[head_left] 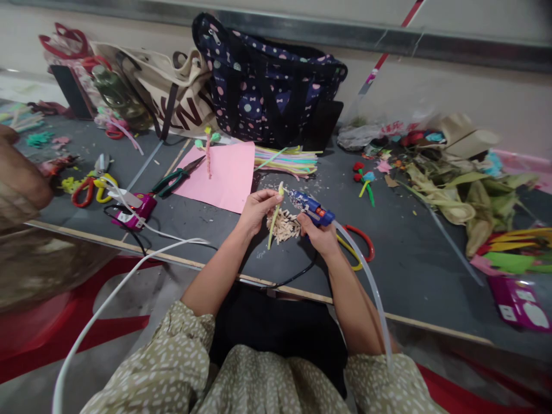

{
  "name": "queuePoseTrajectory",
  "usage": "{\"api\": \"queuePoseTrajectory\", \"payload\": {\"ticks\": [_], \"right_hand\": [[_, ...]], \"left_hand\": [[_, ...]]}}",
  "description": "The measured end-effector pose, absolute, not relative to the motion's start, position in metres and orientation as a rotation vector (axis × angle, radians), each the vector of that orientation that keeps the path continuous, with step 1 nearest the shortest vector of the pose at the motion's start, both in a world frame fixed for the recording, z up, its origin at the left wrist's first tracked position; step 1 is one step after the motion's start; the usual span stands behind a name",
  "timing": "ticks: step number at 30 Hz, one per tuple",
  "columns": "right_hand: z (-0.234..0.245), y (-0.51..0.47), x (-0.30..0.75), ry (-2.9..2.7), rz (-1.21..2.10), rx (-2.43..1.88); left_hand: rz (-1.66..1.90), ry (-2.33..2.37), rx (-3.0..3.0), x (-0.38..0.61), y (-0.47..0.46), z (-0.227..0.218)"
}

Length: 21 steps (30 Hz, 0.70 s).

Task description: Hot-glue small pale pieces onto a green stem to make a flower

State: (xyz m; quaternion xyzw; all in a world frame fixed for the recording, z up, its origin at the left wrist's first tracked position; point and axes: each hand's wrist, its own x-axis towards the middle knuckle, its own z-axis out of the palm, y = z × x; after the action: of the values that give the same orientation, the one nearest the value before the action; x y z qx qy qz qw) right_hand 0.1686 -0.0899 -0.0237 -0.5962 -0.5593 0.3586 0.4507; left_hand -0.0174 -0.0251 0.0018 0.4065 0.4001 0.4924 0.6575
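Left fingers (269, 199) pinched on one yellow stem (274, 221); right hand (318, 234) gripping one glue gun (309, 207); upper left, one tote (159, 80) lettered "N".

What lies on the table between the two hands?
The head view shows a pile of small pale pieces between the left hand and right hand.

The table (418, 290) has a dark grey top with a pale wooden edge. With the pile of chips (285, 230) on it as the clock's centre, a pink sheet (226, 178) lies at 10 o'clock, pliers (172, 182) partly over it. At 12 sit a bundle of stems (295, 161) and, farther back, a navy bag (267, 86). A small flower (367, 179) lies at 2; scissors (368, 244) and, well beyond, dry leaves (463, 207) at 3; a purple box (146, 210) at 9.
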Motion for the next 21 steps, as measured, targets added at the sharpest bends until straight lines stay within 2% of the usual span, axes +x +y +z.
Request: {"api": "queuePoseTrajectory", "payload": {"ticks": [21], "right_hand": [[-0.014,-0.092,0.168,-1.381,1.0,-1.468]], "left_hand": [[1.12,0.901,0.914,-0.018,-0.024,0.0]]}}
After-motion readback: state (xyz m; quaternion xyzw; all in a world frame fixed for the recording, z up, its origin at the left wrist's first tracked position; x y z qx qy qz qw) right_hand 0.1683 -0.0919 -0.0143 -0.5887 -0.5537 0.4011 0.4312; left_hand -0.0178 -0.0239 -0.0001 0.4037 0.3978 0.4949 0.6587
